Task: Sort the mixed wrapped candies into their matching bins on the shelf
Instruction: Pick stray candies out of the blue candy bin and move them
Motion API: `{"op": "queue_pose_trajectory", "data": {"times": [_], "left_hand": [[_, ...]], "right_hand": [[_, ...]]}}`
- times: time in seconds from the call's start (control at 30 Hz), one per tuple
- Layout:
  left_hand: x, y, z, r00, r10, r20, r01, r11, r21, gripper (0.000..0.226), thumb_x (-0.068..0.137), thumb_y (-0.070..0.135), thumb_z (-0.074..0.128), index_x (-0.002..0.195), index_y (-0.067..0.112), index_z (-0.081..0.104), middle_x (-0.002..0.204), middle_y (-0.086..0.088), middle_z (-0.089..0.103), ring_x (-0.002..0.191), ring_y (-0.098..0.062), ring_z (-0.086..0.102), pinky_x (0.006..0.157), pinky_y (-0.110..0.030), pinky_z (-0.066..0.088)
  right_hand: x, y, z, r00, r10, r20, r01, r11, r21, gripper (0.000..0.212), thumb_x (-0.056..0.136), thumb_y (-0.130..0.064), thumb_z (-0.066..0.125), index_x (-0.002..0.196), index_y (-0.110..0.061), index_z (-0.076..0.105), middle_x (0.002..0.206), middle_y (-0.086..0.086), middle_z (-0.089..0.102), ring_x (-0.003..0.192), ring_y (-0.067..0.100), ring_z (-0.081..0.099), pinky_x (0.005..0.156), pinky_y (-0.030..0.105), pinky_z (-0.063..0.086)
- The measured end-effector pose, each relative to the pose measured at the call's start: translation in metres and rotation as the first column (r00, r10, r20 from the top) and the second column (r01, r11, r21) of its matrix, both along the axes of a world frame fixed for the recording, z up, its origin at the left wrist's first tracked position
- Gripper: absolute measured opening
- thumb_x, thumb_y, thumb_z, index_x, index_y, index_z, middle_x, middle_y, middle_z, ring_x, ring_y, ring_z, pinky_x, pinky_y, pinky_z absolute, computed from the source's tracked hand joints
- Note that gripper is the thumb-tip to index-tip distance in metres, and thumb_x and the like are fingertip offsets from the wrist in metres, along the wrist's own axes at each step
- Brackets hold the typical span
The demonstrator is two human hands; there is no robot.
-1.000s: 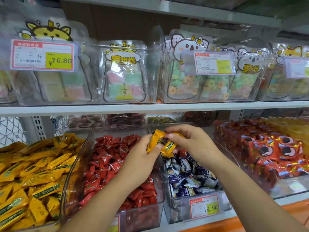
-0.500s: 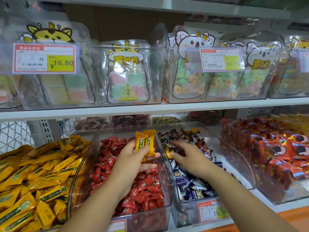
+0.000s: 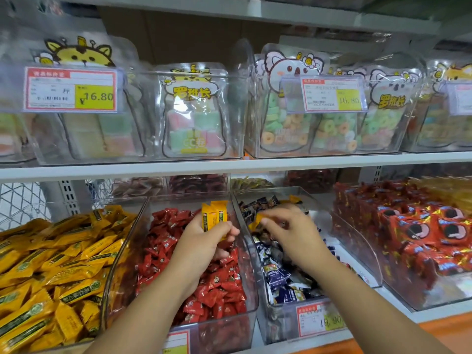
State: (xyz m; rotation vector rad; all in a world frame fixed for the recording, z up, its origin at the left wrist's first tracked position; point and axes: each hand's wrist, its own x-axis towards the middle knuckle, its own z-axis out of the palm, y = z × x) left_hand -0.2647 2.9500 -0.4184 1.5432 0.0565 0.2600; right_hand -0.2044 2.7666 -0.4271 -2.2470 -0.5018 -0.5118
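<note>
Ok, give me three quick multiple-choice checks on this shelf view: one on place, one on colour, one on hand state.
1. The left hand is above which bin?
A. yellow bin
B. red candy bin
C. dark blue bin

2. What colour are the held candies in that hand?
A. yellow
B. red
C. blue

3. The right hand:
A. lies open and flat
B. pinches a yellow candy
C. holds a price tag

Answers: B, that bin lies right below the hand; A, yellow wrappers stick up from its grip; B, thumb and finger close on one yellow wrapper.
</note>
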Motion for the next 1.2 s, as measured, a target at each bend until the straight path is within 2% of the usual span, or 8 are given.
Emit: {"op": "queue_pose_trajectory", "data": {"times": [0.13, 0.23, 0.4, 0.57, 0.67, 0.77, 1.07, 1.2], "left_hand": [[-0.001, 0.002, 0.002, 0.999, -0.013, 0.036, 0.009, 0.995, 0.098, 0.015, 0.088, 0.039, 0.063, 0.09, 0.025, 0.067, 0.073, 0.008, 0.066, 0.062, -0.006, 0.059, 0.055, -0.02, 0.047], [-0.005, 0.0, 0.006, 0.993, -0.082, 0.082, 0.066, 0.982, 0.176, 0.041, 0.071, 0.059, 0.065, 0.09, 0.023, 0.067, 0.071, 0.013, 0.065, 0.06, -0.002, 0.056, 0.06, -0.021, 0.046], [-0.002, 0.0, 0.008, 0.987, -0.116, 0.109, 0.091, 0.974, 0.206, 0.028, 0.074, 0.033, 0.078, 0.094, 0.017, 0.067, 0.08, 0.006, 0.072, 0.072, -0.004, 0.067, 0.061, -0.023, 0.054], [0.002, 0.005, 0.009, 0.984, -0.117, 0.132, 0.086, 0.971, 0.224, 0.047, 0.084, 0.015, 0.072, 0.12, 0.038, 0.051, 0.09, -0.001, 0.071, 0.075, -0.014, 0.071, 0.053, -0.033, 0.057], [0.002, 0.007, 0.008, 0.988, -0.11, 0.11, 0.08, 0.965, 0.251, 0.073, 0.083, 0.017, 0.073, 0.12, 0.067, 0.034, 0.094, -0.009, 0.066, 0.072, -0.018, 0.071, 0.049, -0.029, 0.055], [0.004, 0.007, 0.008, 0.99, -0.095, 0.101, 0.066, 0.964, 0.257, 0.082, 0.082, 0.021, 0.074, 0.115, 0.077, 0.023, 0.096, -0.006, 0.065, 0.068, -0.015, 0.071, 0.048, -0.028, 0.054], [0.01, 0.01, -0.003, 0.98, -0.158, 0.119, 0.126, 0.962, 0.244, 0.058, 0.084, 0.019, 0.072, 0.109, 0.065, 0.046, 0.103, 0.01, 0.063, 0.075, -0.012, 0.07, 0.048, -0.027, 0.051], [0.009, 0.013, -0.005, 0.982, -0.16, 0.102, 0.128, 0.955, 0.268, 0.058, 0.083, 0.024, 0.073, 0.11, 0.066, 0.045, 0.107, 0.006, 0.061, 0.08, -0.02, 0.069, 0.048, -0.025, 0.051]], "right_hand": [[-0.02, 0.003, 0.029, 0.994, 0.106, -0.02, -0.083, 0.873, 0.48, 0.005, 0.091, -0.025, 0.064, 0.09, -0.023, 0.068, 0.077, 0.005, 0.068, 0.066, 0.009, 0.058, 0.064, 0.027, 0.046], [-0.03, 0.019, 0.035, 0.948, 0.303, -0.096, -0.197, 0.798, 0.57, 0.004, 0.089, -0.013, 0.066, 0.092, -0.015, 0.064, 0.075, 0.013, 0.068, 0.067, 0.012, 0.063, 0.066, 0.026, 0.053], [-0.031, 0.029, 0.025, 0.927, 0.334, -0.169, -0.253, 0.892, 0.375, 0.008, 0.091, -0.02, 0.064, 0.086, -0.017, 0.069, 0.069, -0.014, 0.067, 0.065, -0.005, 0.059, 0.064, 0.009, 0.043], [0.007, -0.001, 0.023, 0.995, -0.085, -0.059, 0.094, 0.979, 0.183, 0.02, 0.097, -0.017, 0.054, 0.107, -0.021, 0.07, 0.096, -0.01, 0.068, 0.073, -0.006, 0.062, 0.06, 0.006, 0.042], [0.042, -0.037, 0.019, 0.95, -0.309, -0.038, 0.304, 0.947, -0.109, 0.03, 0.098, -0.008, 0.046, 0.121, -0.017, 0.065, 0.116, 0.01, 0.067, 0.089, 0.026, 0.066, 0.068, 0.027, 0.043], [0.076, -0.044, 0.022, 0.954, -0.295, -0.051, 0.254, 0.887, -0.386, 0.041, 0.097, 0.002, 0.04, 0.134, -0.012, 0.053, 0.136, 0.012, 0.055, 0.113, 0.03, 0.059, 0.08, 0.026, 0.042], [0.12, -0.019, 0.008, 0.879, -0.449, -0.159, 0.284, 0.762, -0.582, 0.045, 0.095, -0.004, 0.042, 0.14, 0.004, 0.037, 0.144, 0.021, 0.04, 0.13, 0.032, 0.043, 0.101, 0.033, 0.039], [0.112, -0.013, 0.01, 0.864, -0.466, -0.189, 0.231, 0.702, -0.674, 0.026, 0.098, -0.001, 0.035, 0.1, 0.0, 0.061, 0.116, 0.015, 0.057, 0.109, 0.024, 0.054, 0.095, 0.028, 0.039]]}}
